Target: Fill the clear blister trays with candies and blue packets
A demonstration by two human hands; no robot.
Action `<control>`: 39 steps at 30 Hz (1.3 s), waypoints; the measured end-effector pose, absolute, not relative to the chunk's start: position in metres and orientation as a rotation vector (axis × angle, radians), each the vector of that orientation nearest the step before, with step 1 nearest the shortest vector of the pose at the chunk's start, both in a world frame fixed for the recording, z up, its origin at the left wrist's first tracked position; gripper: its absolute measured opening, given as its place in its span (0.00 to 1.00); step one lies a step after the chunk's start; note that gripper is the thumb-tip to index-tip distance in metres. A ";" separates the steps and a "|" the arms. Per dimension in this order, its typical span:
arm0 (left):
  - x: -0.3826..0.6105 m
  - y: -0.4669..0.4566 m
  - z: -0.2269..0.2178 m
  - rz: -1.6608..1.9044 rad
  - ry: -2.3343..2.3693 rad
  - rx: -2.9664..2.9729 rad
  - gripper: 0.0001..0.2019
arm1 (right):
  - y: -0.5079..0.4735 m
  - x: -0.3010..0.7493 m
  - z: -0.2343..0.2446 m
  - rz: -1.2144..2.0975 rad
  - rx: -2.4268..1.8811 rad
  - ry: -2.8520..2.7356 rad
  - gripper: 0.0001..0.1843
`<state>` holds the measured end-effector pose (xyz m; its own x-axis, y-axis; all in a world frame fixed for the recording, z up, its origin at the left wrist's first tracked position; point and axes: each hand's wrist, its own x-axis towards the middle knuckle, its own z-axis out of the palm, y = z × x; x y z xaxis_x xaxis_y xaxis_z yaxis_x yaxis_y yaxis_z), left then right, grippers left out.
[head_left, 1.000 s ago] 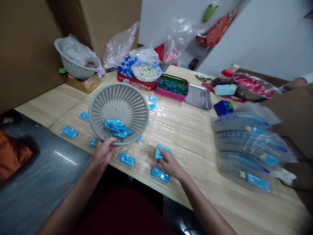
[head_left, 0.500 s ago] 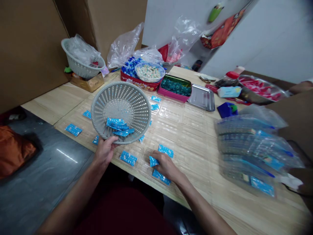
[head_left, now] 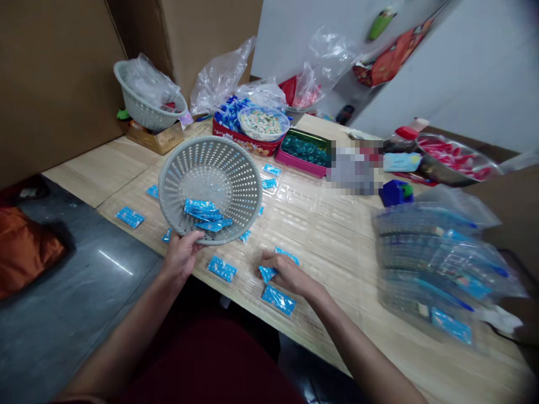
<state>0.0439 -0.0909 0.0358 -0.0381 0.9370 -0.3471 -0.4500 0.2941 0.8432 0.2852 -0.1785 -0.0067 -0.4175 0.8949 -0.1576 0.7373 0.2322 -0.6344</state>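
Observation:
My left hand grips the near rim of a grey perforated plastic basket, tilting it up off the table. Several blue foil sachets lie in a heap inside the basket. My right hand is pressed on a blue sachet on the woven table mat, with its fingers over part of the sachet. Another blue sachet is mostly hidden behind those fingers, and a third lies just below the wrist. More loose sachets are scattered around the basket.
Stacked clear bags of packets fill the table's right side. Behind stand a red tin, a pink tray of teal pieces, a blue box and a white basket with plastic. A blurred patch hides something at the back.
My right hand has come down from holding a sachet up and now presses it near the mat. The basket stays tilted in my left hand. The whole view has drifted slightly, and a blurred patch now covers the metal tray.

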 end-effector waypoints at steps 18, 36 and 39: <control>0.043 -0.094 0.031 1.216 1.125 0.568 0.22 | -0.203 0.278 -0.008 0.900 -1.681 -1.986 0.10; 0.032 -0.083 0.029 1.269 1.174 0.455 0.20 | -0.207 0.282 -0.021 0.882 -1.849 -1.744 0.08; 0.012 -0.072 0.029 1.345 1.210 0.398 0.16 | -0.213 0.295 -0.039 0.798 -1.812 -1.592 0.10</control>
<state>0.0117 -0.0721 0.0293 -0.2189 0.8769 -0.4280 -0.5179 0.2673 0.8126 0.2945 -0.2127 -0.0388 0.1037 0.9931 -0.0547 0.6377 -0.1086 -0.7626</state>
